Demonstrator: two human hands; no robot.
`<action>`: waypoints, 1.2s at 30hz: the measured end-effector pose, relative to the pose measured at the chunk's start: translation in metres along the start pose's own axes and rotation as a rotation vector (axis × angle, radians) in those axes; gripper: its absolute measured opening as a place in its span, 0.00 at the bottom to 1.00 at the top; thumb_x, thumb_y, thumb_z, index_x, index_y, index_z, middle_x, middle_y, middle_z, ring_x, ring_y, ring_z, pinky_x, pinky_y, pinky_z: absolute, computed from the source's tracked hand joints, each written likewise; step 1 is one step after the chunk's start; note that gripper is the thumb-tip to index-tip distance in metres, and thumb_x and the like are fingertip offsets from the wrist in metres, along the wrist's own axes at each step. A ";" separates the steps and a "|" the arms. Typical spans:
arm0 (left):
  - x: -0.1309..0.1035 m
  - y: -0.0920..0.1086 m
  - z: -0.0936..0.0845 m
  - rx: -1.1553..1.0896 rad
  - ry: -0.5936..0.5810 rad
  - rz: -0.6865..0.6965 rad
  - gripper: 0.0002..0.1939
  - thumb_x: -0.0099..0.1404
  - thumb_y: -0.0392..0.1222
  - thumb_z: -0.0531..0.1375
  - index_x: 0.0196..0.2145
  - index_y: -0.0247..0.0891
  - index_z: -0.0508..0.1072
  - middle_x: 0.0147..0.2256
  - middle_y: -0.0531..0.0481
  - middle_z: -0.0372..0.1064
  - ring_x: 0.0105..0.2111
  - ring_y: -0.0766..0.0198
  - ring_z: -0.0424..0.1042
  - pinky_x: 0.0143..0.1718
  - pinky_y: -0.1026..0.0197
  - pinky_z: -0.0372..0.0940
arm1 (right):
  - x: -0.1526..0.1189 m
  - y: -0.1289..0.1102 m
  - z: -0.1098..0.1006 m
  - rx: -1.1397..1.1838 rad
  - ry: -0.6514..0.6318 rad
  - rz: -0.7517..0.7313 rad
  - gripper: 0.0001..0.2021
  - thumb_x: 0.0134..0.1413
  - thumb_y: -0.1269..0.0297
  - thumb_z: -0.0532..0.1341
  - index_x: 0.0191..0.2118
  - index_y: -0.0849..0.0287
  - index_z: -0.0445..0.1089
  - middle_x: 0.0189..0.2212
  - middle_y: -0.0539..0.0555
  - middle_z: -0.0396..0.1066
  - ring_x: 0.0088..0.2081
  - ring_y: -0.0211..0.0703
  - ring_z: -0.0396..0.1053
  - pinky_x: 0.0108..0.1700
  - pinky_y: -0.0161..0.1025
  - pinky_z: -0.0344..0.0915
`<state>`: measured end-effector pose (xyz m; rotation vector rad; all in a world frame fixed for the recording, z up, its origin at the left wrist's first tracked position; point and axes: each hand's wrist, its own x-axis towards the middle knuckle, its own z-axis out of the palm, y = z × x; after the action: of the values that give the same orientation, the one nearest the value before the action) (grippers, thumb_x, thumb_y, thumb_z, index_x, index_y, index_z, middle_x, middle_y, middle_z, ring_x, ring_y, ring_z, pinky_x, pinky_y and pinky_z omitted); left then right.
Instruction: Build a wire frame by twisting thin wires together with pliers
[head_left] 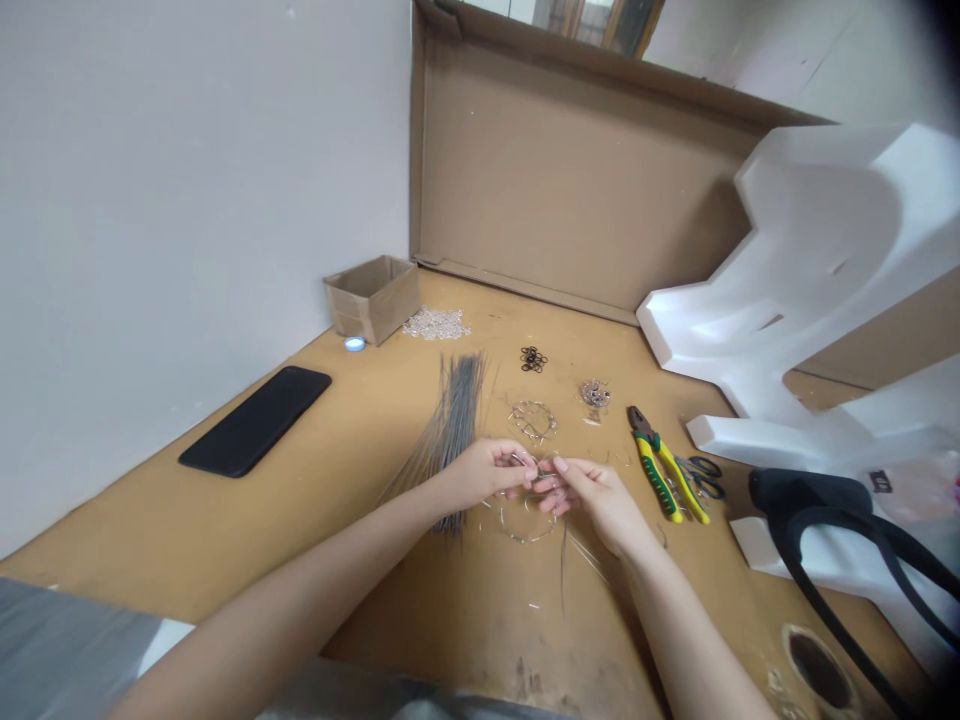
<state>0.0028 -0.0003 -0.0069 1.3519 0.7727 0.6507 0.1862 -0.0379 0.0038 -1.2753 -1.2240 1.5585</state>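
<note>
My left hand (499, 470) and my right hand (574, 490) meet above the middle of the table, both with fingers pinched on a thin piece of wire (541, 474). Just below them lies a wire ring (527, 525) with small pieces on it, partly covered by my fingers. Another such ring (532, 421) rests beyond my hands. A bundle of straight grey wires (463, 395) runs under my left wrist. One loose wire (563, 570) extends toward me below my right hand.
Pliers (664, 465) and scissors (705, 477) lie right, near white foam (817, 220). Farther back are black rings (533, 359), a coil pile (595, 393), clear bits (437, 323) and a small box (375, 300). A black phone (256, 420) lies left; cardboard (562, 170) stands behind.
</note>
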 end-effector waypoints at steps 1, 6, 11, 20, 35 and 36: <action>0.000 -0.001 0.000 -0.008 0.002 0.010 0.13 0.52 0.46 0.60 0.31 0.33 0.70 0.24 0.52 0.68 0.21 0.72 0.63 0.22 0.69 0.57 | 0.000 -0.001 0.000 0.011 -0.008 -0.009 0.16 0.49 0.53 0.59 0.37 0.62 0.72 0.31 0.58 0.74 0.24 0.38 0.71 0.27 0.34 0.65; 0.001 -0.001 -0.004 -0.061 0.016 0.038 0.13 0.53 0.47 0.60 0.31 0.33 0.70 0.24 0.52 0.68 0.19 0.73 0.62 0.21 0.69 0.56 | -0.002 -0.005 0.001 0.081 -0.023 -0.011 0.16 0.50 0.55 0.59 0.39 0.62 0.70 0.33 0.58 0.74 0.28 0.40 0.72 0.31 0.37 0.66; 0.000 0.004 -0.007 -0.080 0.059 0.033 0.13 0.53 0.47 0.60 0.31 0.33 0.69 0.24 0.52 0.68 0.19 0.74 0.62 0.21 0.70 0.55 | -0.003 -0.005 0.000 0.122 -0.076 -0.006 0.16 0.50 0.59 0.60 0.43 0.62 0.69 0.31 0.57 0.74 0.34 0.42 0.72 0.41 0.43 0.64; 0.000 0.006 0.000 -0.031 0.141 0.062 0.13 0.54 0.47 0.59 0.30 0.33 0.68 0.23 0.54 0.66 0.16 0.75 0.60 0.20 0.69 0.56 | -0.003 -0.001 0.005 0.343 -0.159 0.015 0.16 0.49 0.64 0.60 0.45 0.59 0.66 0.26 0.52 0.70 0.31 0.38 0.68 0.41 0.41 0.62; 0.000 0.000 0.008 -0.171 0.261 0.026 0.10 0.56 0.45 0.57 0.30 0.35 0.63 0.22 0.54 0.66 0.19 0.69 0.68 0.18 0.69 0.60 | -0.008 0.018 0.041 -0.215 0.178 -0.383 0.41 0.44 0.70 0.60 0.61 0.48 0.38 0.29 0.47 0.57 0.30 0.37 0.59 0.40 0.39 0.61; 0.000 0.000 0.009 -0.186 0.247 0.021 0.11 0.56 0.45 0.57 0.31 0.35 0.62 0.23 0.53 0.67 0.20 0.68 0.70 0.18 0.69 0.60 | -0.008 0.020 0.040 -0.265 0.195 -0.395 0.39 0.45 0.70 0.59 0.61 0.48 0.39 0.29 0.48 0.57 0.31 0.37 0.60 0.41 0.39 0.61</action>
<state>0.0101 -0.0056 -0.0062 1.1233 0.8726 0.8955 0.1488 -0.0582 -0.0117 -1.2222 -1.4825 0.9932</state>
